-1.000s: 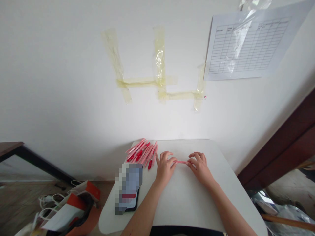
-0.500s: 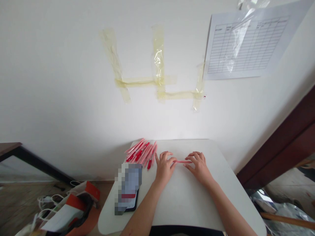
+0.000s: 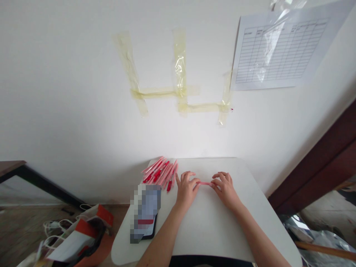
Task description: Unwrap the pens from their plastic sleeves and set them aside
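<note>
A thin pink pen point(image 3: 205, 183) lies level just above the white table point(image 3: 211, 230), held at both ends. My left hand point(image 3: 186, 190) pinches its left end with curled fingers. My right hand point(image 3: 225, 188) pinches the right end the same way. Just left of my left hand lies a heap of several pink and red pens point(image 3: 160, 172) near the table's far left corner.
A phone point(image 3: 146, 215) lies on the table's left side. The white wall behind carries strips of yellowed tape point(image 3: 180, 85) and a printed chart point(image 3: 280, 50). On the floor at left sits an orange and white bag point(image 3: 80, 237). A dark wooden frame point(image 3: 322, 167) stands to the right.
The pen and both hands stay almost where they were; my right fingers shifted slightly along the pen's right end.
</note>
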A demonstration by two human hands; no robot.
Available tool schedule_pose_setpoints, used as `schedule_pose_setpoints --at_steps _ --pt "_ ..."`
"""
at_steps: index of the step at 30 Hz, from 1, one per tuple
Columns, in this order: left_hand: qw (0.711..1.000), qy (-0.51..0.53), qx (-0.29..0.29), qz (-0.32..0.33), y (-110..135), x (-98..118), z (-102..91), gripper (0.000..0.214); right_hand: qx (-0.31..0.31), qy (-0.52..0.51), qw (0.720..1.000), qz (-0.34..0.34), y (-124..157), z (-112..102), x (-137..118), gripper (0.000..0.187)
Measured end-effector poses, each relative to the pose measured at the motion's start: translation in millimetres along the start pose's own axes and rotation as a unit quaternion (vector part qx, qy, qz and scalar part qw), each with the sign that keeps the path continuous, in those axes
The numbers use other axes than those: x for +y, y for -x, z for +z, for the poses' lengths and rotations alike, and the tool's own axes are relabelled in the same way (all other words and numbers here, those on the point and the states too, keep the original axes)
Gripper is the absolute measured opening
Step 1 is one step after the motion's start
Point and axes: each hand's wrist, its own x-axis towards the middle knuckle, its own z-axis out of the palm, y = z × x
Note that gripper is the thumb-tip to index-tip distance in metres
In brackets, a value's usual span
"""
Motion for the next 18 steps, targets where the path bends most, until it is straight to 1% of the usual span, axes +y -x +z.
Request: schedule_pose_setpoints --at_steps 5,11,18 --pt "1.0 -0.003 0.001 -0.012 0.9 -2.4 1.5 0.021 0.019 -0.007 1.0 0.008 -0.5 2.4 3.3 0.02" --pt "1.0 -0.006 -0.011 -0.019 0.2 -0.7 0.7 0.009 0.023 -0.034 0.999 0.017 -0.2 4.4 6.9 0.022" --pt "1.0 0.002 -0.008 -0.027 -0.9 0.8 -3.5 0.009 -0.01 -0.034 0.999 0.033 0.7 1.8 4.0 0.03"
